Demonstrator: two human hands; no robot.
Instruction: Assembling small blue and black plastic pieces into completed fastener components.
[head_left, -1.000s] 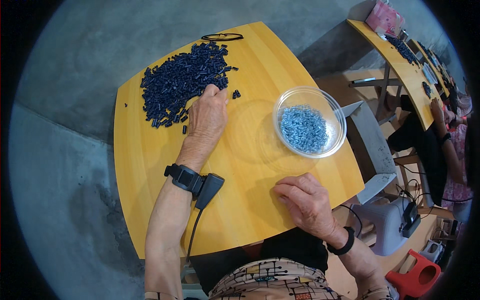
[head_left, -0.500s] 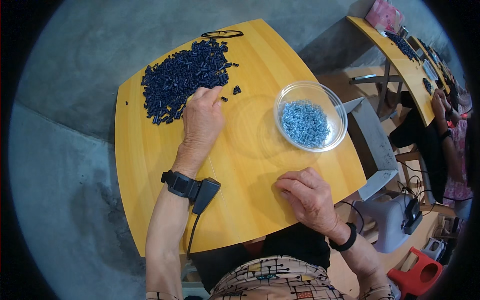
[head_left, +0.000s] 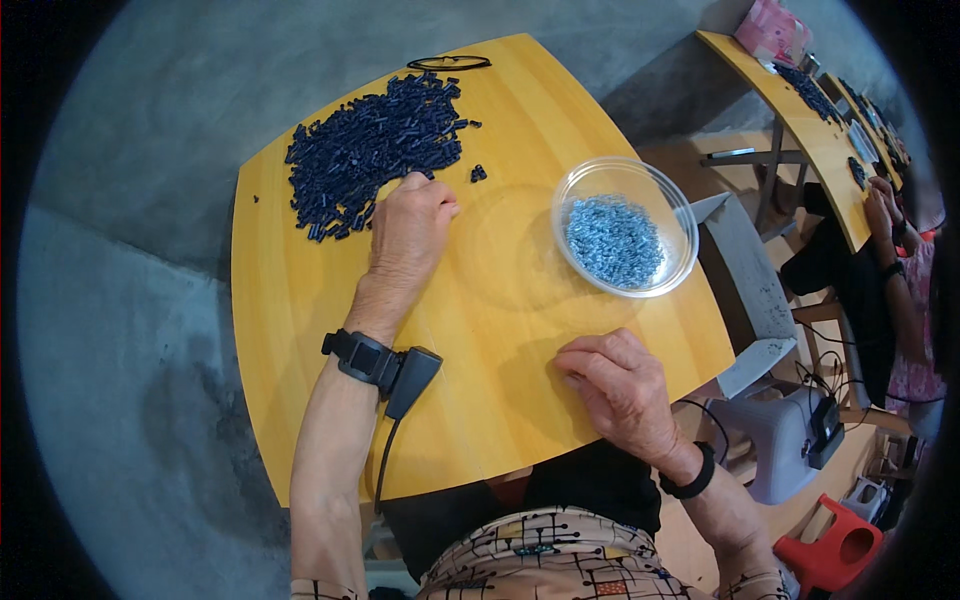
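At the near edge of a heap of small dark-blue cylindrical pieces (head_left: 370, 150), my left hand (head_left: 410, 228) is closed, its fingers curled in toward the thumb. Whatever they hold, if anything, is hidden. A little cluster of the same pieces (head_left: 478, 173) lies just beyond it. My right hand (head_left: 622, 392) hovers or rests at the table's near right, thumb and fingertips pressed together; what is between them cannot be made out. Beyond it stands a clear round plastic bowl (head_left: 690, 240) with many small shiny, pale-blue metallic-looking parts (head_left: 615, 240) inside.
Black-framed glasses (head_left: 448, 63) lie at the far edge of the yellow wooden table (head_left: 500, 400). A grey open box (head_left: 745, 290) stands beside its right edge, near a grey plastic stool (head_left: 775, 440) and a red one (head_left: 835, 545). Another person's hands (head_left: 880, 210) are at a second table.
My left hand's fingers have curled in and shifted slightly right. A lone dark piece beside them no longer shows. My right hand has barely moved.
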